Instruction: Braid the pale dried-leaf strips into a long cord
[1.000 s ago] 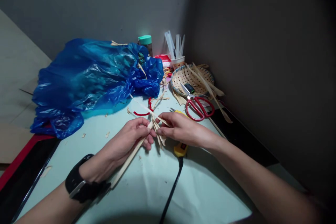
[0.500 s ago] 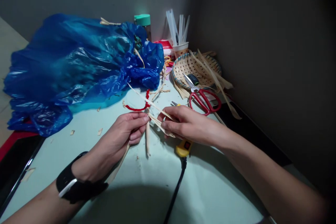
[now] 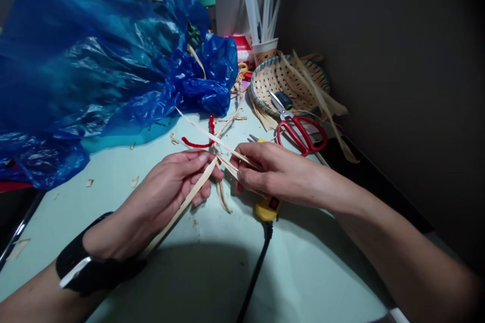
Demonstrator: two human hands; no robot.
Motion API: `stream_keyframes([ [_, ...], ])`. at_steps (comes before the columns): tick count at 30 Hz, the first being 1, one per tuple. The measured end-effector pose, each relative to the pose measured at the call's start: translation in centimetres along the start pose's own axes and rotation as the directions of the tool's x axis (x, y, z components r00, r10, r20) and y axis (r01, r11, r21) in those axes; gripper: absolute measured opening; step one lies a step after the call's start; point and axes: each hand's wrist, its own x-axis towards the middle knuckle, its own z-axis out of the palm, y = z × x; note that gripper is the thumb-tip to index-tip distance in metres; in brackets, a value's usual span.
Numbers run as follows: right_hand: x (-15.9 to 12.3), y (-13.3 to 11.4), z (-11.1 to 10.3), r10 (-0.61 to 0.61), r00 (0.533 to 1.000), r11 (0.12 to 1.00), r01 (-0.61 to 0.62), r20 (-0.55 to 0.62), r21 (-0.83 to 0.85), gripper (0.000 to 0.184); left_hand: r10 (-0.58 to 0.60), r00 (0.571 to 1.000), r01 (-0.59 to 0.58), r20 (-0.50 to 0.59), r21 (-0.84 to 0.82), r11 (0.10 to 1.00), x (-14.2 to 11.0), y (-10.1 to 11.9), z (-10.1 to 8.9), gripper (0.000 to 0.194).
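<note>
My left hand pinches a long pale straw strip that runs back under my wrist, which wears a black watch. My right hand is closed on the crossing ends of several thin straw strips where they meet the left hand's strip. One strip sticks out toward the blue bag. A short loose end hangs down between the hands. A red pipe cleaner lies on the table just beyond my fingers.
A big crumpled blue plastic bag fills the back left. Red scissors rest by a woven basket with straw strips. A cup of glue sticks stands behind. A yellow glue gun with black cord lies under my right hand.
The view has moved closer and lower over the table. My left hand has shifted its grip along the long strip, and the short loose end now hangs further right between the hands.
</note>
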Motion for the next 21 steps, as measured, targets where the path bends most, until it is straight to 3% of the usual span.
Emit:
stream_keyframes([
  [3,-0.01,0.09,-0.05,0.002,1.000,1.000,-0.002,-0.013,0.013,0.014,0.002,1.000,-0.002,-0.011,0.025,1.000,-0.04,0.08,0.13,0.007],
  [7,-0.10,0.04,-0.03,0.025,1.000,0.997,-0.025,0.002,0.067,0.014,0.031,0.999,-0.033,0.036,0.070,0.997,0.06,0.08,0.44,0.016],
  [11,-0.18,0.16,-0.13,0.032,0.999,0.992,-0.033,0.014,0.122,0.010,0.055,0.994,-0.042,-0.099,0.136,0.990,0.26,-0.04,0.74,0.015],
  [14,-0.18,0.36,-0.25,0.054,0.998,0.983,-0.058,0.027,0.177,0.009,0.138,0.977,-0.095,-0.163,0.248,0.964,0.36,-0.05,0.81,0.017],
  [17,-0.14,0.46,-0.29,0.068,0.997,0.974,-0.075,0.038,0.215,0.008,0.203,0.968,-0.146,-0.145,0.330,0.933,0.39,-0.08,0.76,0.016],
  [21,-0.13,0.34,-0.32,0.082,0.995,0.972,-0.090,0.047,0.218,0.008,0.148,0.984,-0.112,-0.102,0.298,0.948,0.26,-0.18,0.80,0.017],
])
